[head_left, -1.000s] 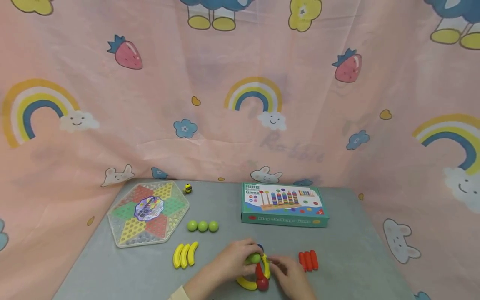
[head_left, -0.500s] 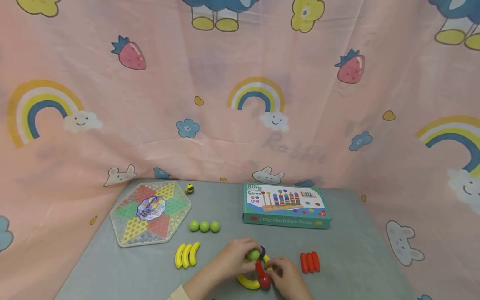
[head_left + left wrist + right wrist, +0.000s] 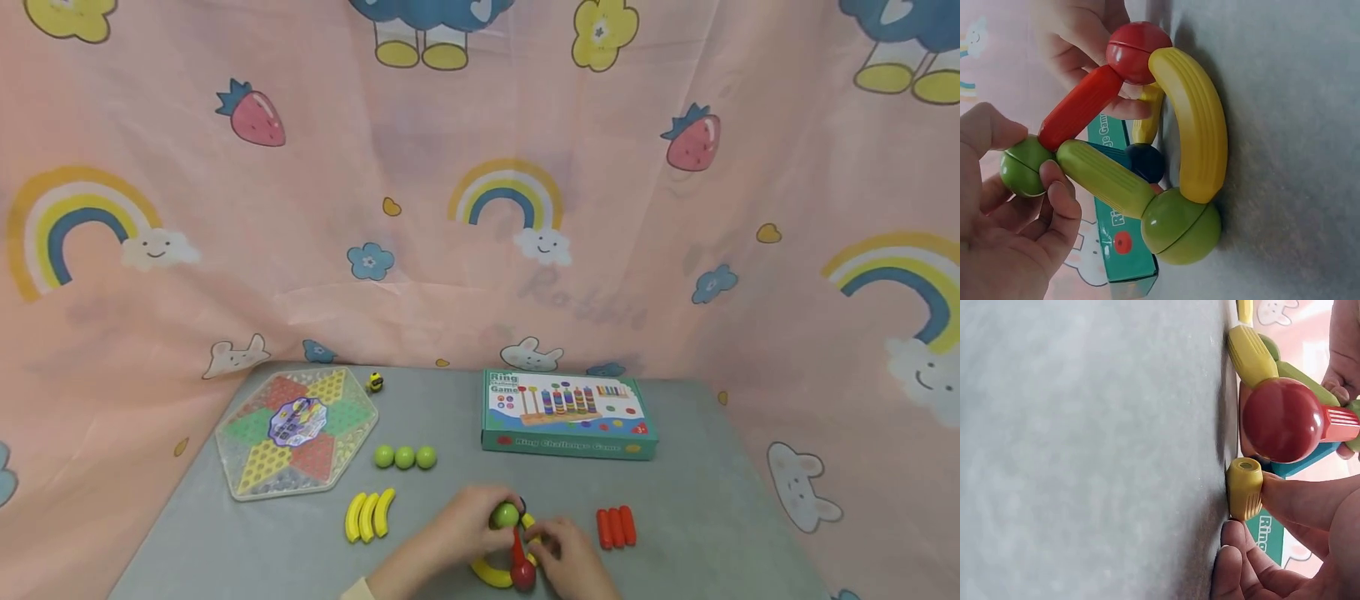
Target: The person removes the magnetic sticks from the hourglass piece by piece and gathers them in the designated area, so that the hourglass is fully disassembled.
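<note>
Left fingers: pinching the top ball, green. Right fingers: pinching a curved rod, yellow, low at the bench; its near end apart from the red ball. Advised: top ball steady, rod end squared to red ball, gentle approach, neighbouring joints unjarred. Beyond, right: three red rods.

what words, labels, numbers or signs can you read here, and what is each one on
"Ring Challenge Game": top of the green box
"Ring Challenge Game": the box's front side
"3+": top of the box, near a corner
Large faint lettering on the pink cloth: starts with "R", the rest too blurred to read surely
Round label on the game board: too small to read
</note>
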A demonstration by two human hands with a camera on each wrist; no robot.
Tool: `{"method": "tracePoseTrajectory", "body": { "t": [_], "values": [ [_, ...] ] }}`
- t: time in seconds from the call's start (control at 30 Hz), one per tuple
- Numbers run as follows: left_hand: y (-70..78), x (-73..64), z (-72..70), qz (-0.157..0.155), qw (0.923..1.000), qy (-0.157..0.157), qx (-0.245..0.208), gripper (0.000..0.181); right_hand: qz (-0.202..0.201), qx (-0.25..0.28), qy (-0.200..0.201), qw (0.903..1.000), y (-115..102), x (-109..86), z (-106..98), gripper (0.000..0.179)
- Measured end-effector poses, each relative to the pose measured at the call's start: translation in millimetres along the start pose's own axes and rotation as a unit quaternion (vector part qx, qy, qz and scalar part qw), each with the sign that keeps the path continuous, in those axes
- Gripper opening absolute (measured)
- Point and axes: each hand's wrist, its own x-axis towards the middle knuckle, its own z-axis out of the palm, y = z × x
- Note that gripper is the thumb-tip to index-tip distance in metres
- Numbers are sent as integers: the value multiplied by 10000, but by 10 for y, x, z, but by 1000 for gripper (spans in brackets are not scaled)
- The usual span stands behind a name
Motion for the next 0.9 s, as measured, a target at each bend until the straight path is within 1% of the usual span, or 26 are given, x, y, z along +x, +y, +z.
{"method": "tracePoseTrajectory", "body": {
  "t": [0.1,0.2,0.33,0.4,0.5,0.6,0.77,0.9],
  "values": [
    [-44,-14,12,-187,9984,7,-537,27,120,11,-1,9999,-4,-10,28,15],
    [-70,-20,0,-306,9942,31,-1033,28,243,-5,71,9997,-25,-14,54,17],
    [-87,-32,-21,-431,9895,115,-1375,30,341,-40,141,9993,-43,-10,69,17],
    [-89,-38,-27,-512,9883,155,-1431,31,302,-77,178,9994,-41,-8,73,16],
    [-77,-39,-20,-555,9880,166,-1432,32,211,-114,214,9995,-36,-11,77,15],
    [-55,-35,14,-493,9903,103,-1297,31,132,-148,248,9995,-35,-16,79,15],
    [-14,-35,82,-378,9949,-1,-939,30,171,-159,324,9992,-43,-29,88,16],
    [14,-50,112,-240,9963,-64,-823,29,176,-153,317,9992,-28,-30,87,16]
  ]
}}
